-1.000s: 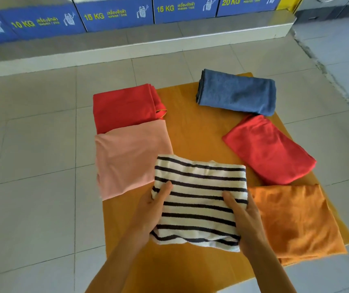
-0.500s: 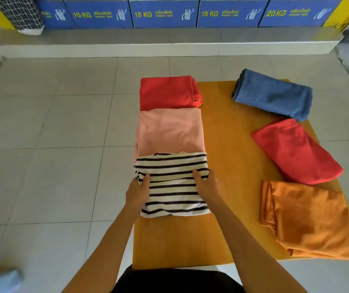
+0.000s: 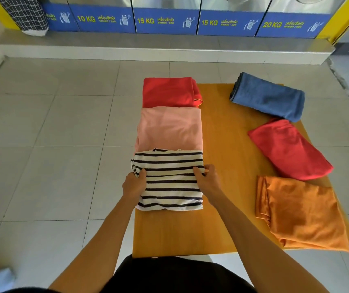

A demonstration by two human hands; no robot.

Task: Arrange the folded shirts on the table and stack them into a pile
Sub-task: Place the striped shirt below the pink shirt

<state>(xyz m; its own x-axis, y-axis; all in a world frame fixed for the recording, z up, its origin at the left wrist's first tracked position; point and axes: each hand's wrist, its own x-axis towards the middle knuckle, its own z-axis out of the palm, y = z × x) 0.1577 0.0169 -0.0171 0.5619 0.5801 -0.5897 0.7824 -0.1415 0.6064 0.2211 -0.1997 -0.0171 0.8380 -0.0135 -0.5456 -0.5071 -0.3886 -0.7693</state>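
Note:
A folded black-and-white striped shirt (image 3: 170,180) lies at the left side of the orange table (image 3: 222,166). My left hand (image 3: 133,185) grips its left edge and my right hand (image 3: 208,182) grips its right edge. Its far edge overlaps a folded pink shirt (image 3: 169,127), and behind that lies a folded red shirt (image 3: 169,92). Along the right side lie a blue shirt (image 3: 267,97), another red shirt (image 3: 287,148) and an orange shirt (image 3: 302,212), each apart from my hands.
The table stands on a pale tiled floor (image 3: 42,155). A raised ledge (image 3: 158,46) with blue washing machine panels (image 3: 165,21) runs along the back. A checked laundry bag (image 3: 24,14) sits at the far left.
Both hands have slid the striped shirt from the table's middle to the left column, against the pink shirt. The hands now pinch its side edges.

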